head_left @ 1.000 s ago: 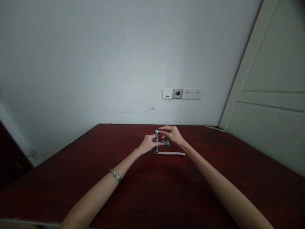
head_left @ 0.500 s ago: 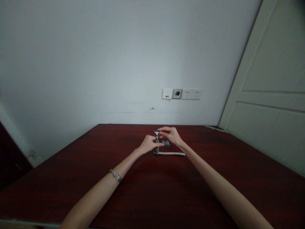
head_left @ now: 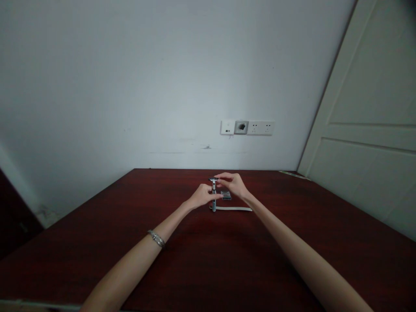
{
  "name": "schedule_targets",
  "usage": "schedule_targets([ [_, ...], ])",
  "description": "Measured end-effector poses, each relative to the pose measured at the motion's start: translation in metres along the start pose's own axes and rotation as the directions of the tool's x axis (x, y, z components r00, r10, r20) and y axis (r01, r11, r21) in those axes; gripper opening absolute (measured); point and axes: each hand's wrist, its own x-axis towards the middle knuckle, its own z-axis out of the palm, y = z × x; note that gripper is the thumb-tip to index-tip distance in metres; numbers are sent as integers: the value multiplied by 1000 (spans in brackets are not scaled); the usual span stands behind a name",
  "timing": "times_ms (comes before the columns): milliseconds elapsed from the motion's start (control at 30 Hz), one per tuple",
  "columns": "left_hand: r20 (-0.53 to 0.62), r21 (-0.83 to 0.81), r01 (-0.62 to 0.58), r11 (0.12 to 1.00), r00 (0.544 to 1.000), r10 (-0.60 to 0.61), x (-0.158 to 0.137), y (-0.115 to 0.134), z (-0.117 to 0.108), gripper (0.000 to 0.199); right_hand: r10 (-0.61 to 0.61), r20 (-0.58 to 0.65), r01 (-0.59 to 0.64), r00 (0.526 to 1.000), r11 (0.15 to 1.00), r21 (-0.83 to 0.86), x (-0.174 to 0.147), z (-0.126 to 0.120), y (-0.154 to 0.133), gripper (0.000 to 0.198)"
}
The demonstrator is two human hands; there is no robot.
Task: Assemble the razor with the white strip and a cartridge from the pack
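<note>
A razor [head_left: 214,205] with a dark and silver handle stands roughly upright, its T-shaped head at the top. My left hand [head_left: 200,197] is closed around the handle, thumb across the front. At the razor's head, the fingertips of my right hand [head_left: 234,184] pinch its right end. Behind and to the right of the handle lies a small clear plastic case [head_left: 226,195] with dark contents too small to make out. A thin white strip [head_left: 234,209] lies on the table, running right from near the handle's lower end.
The hands are over a dark red wooden table [head_left: 208,260] that meets a pale wall. Sockets [head_left: 260,128] and a plug are set in the wall above the table. To the right stands a pale panelled door [head_left: 370,130]. A flat strip [head_left: 294,175] lies at the far right edge.
The view has shifted very slightly. Both hands keep their grip on the razor, and its lower end sits a touch lower and more upright.
</note>
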Motion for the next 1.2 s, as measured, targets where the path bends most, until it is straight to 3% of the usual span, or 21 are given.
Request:
schedule_targets([
  [700,-1,-22,48,999,999,-48,0,-2,1,40,-17,58,17,998,1000,-3,2,-4,4,28],
  [967,22,33,-33,999,999,32,4,-1,-8,29,47,21,-48,999,998,50,0,0,4,35],
  [1200,73,-12,-32,999,997,33,10,-8,-18,29,-6,-42,7,999,1000,14,4,-11,6,46],
])
